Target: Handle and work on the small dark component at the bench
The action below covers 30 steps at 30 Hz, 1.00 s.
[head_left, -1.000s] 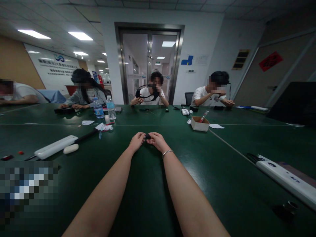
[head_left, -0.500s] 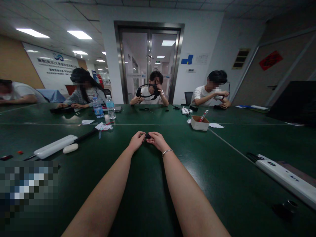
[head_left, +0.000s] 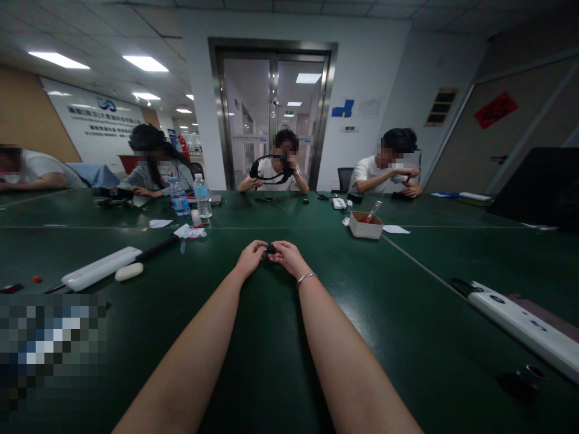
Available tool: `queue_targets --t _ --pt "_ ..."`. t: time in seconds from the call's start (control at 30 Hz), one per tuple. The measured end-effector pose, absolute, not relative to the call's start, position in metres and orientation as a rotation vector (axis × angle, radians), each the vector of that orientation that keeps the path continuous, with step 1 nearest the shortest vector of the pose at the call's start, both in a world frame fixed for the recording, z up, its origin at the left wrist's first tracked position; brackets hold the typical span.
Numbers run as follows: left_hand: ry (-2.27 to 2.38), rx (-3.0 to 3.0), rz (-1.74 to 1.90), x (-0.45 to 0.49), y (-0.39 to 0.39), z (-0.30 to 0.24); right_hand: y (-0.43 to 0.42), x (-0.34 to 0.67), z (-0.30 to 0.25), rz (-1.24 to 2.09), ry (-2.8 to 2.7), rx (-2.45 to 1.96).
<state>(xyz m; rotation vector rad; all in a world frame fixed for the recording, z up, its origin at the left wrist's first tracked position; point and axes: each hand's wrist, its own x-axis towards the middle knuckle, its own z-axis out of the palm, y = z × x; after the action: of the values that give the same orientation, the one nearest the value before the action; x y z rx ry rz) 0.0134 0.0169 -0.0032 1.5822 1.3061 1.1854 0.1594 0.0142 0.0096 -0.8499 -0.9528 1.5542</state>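
Both arms reach forward over the green table. Between my hands is a small black object (head_left: 271, 248), too small for its kind to be told. My right hand (head_left: 288, 256) pinches it with thumb and fingers. The fingertips of my left hand (head_left: 250, 258) are closed at its left end, where a small light-coloured tip shows. Both hands are just above or on the table top; I cannot tell which. A silver bracelet (head_left: 306, 278) circles my right wrist.
Left: a white elongated device (head_left: 102, 268), a pale oval piece (head_left: 129, 272), two water bottles (head_left: 203, 196). Ahead: a small box (head_left: 365, 226). Right: a white power strip (head_left: 520, 319), a black cylindrical part (head_left: 527, 380). Several people sit across the green table (head_left: 384, 301).
My hands stay in nearly the same place, with the small black object turned slightly between them. At the left, a seated person has shifted a dark device on the table.
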Motion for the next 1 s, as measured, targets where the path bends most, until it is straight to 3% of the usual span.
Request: queue_targets --t 1.0 --pt "1.171 1.576 1.199 0.0148 0.0147 -0.0007 0.0139 0.1597 0.0098 1.563 -0.96 -0.839"
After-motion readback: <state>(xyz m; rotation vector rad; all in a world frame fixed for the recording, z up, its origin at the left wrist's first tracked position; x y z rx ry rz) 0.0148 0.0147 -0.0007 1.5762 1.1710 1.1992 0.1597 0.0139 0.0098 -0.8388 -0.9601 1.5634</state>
